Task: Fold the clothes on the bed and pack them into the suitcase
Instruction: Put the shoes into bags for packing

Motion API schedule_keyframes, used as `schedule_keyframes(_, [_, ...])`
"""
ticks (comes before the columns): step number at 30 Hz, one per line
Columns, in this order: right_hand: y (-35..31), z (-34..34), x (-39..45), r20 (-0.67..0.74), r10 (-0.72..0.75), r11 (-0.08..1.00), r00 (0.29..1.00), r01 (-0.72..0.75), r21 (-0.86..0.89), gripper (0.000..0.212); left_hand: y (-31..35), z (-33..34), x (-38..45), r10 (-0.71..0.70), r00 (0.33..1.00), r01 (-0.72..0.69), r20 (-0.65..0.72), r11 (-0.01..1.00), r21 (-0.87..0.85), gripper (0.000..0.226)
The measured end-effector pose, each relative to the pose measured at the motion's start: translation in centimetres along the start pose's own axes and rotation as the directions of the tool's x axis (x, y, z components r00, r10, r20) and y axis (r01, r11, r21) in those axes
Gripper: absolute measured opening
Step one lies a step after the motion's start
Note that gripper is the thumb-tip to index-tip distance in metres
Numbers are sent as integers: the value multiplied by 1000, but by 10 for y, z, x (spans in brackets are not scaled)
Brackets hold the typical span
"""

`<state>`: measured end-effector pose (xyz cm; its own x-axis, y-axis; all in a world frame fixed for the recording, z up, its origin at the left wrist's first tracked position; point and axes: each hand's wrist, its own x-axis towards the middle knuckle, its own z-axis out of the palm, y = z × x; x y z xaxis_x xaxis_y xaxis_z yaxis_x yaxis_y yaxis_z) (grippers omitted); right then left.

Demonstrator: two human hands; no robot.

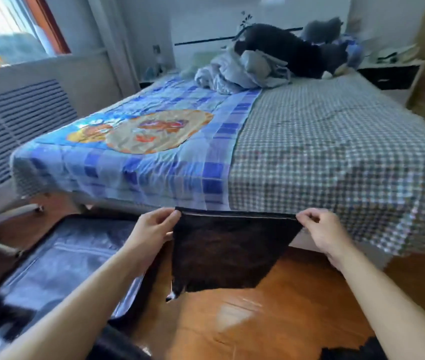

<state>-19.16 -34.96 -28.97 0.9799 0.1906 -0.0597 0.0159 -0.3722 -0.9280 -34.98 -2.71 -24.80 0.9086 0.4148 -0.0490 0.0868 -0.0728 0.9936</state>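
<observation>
Fingers [172, 216] of our left hand [151, 229] and right hand [320, 229] pinch the dark fuzzy garment's [229, 250] top corners, stretching it flat for folding, near the bed [310, 141], right of the open black suitcase [58, 263].

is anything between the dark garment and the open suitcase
Nothing visible. The dark garment hangs in the air, pinched by the left hand and right hand; the suitcase lies open on the floor just to its left.
</observation>
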Motion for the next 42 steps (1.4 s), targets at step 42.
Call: schedule_keyframes(42, [25, 36, -30, 153, -556, 728, 817, 567, -385, 13, -89, 25, 8, 360, 913, -362, 194, 492, 792, 49])
